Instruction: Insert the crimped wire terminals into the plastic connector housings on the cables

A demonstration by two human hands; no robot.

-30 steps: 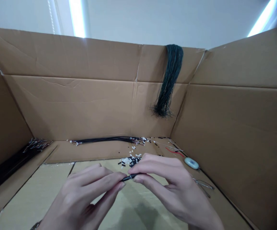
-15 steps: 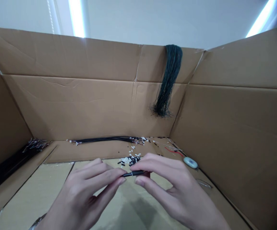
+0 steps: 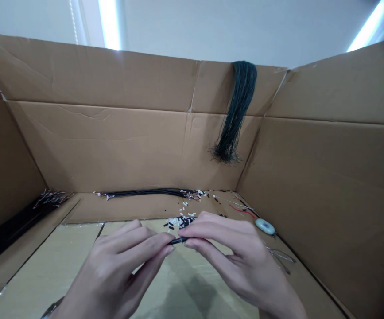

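Observation:
A thin black cable [image 3: 178, 240] runs between my hands, just above the table; only a short length shows, with a small lighter mark at its middle. My left hand [image 3: 122, 259] pinches one end between thumb and forefinger. From the other side, my right hand [image 3: 231, 250] grips it, its fingertips close to the left ones. Behind the fingers lies a heap of small black and white sleeves [image 3: 178, 221], partly covered by the right hand.
Cardboard walls [image 3: 118, 150] surround the work surface [image 3: 48, 261]. Black cables [image 3: 145, 192] lie along the back, with a thicker bundle [image 3: 12, 228] at left. Dark green strands [image 3: 238, 110] hang over the back wall. At right are a pale blue oval object [image 3: 265, 226] and glasses [image 3: 281, 254].
My right hand has slid a little left along the cable, closer to my left fingertips, so less of it shows. My left hand has stayed nearly still.

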